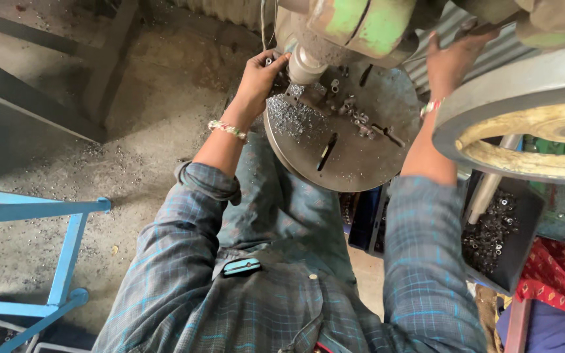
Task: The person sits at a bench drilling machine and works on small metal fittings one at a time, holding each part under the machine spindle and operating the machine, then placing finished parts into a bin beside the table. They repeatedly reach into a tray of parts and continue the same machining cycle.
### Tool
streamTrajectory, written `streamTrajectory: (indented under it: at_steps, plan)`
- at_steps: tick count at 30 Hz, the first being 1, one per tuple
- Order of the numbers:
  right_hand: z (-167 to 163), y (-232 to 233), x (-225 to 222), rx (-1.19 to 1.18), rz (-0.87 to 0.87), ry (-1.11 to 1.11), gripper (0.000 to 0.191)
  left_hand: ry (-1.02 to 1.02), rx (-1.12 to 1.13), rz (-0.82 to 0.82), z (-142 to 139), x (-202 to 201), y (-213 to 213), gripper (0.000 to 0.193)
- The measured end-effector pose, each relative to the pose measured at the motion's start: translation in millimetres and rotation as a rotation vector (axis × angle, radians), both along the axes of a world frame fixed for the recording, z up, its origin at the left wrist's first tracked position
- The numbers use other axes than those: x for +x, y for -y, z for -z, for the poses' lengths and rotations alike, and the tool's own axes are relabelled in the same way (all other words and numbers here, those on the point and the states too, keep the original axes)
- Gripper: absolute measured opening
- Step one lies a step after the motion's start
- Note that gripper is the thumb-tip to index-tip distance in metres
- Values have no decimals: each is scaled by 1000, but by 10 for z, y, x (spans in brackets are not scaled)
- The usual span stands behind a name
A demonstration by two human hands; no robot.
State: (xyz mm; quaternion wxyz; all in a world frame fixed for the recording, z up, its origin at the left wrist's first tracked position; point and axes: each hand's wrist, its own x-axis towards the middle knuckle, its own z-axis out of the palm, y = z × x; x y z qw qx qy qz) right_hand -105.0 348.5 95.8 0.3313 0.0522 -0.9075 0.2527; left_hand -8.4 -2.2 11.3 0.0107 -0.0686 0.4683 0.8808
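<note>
Both your hands are up at the drill press: your left hand [259, 82] pinches a small metal nut [270, 61] beside the spindle [305, 65], over the round steel table [354, 163] gritty with swarf. Your right hand [451, 62] grips the feed handle [492, 27]. Likely drilling; keep the nut seated steady.

head camera, steep downward look, close over round machine table [354, 163]
</note>
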Motion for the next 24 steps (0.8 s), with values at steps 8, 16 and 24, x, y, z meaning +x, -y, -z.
streamTrajectory:
  at_steps: [8,16,24]
  plan:
    - [356,-40,734,106,-17,113,80,-127,-115,-255,116,-88,9,15]
    - [527,-191,1845,-40,74,46,57,-227,397,-602,-40,508,850,10]
    - [596,-100,1656,-81,145,8,87,-65,-679,191,-157,1164,-743,21]
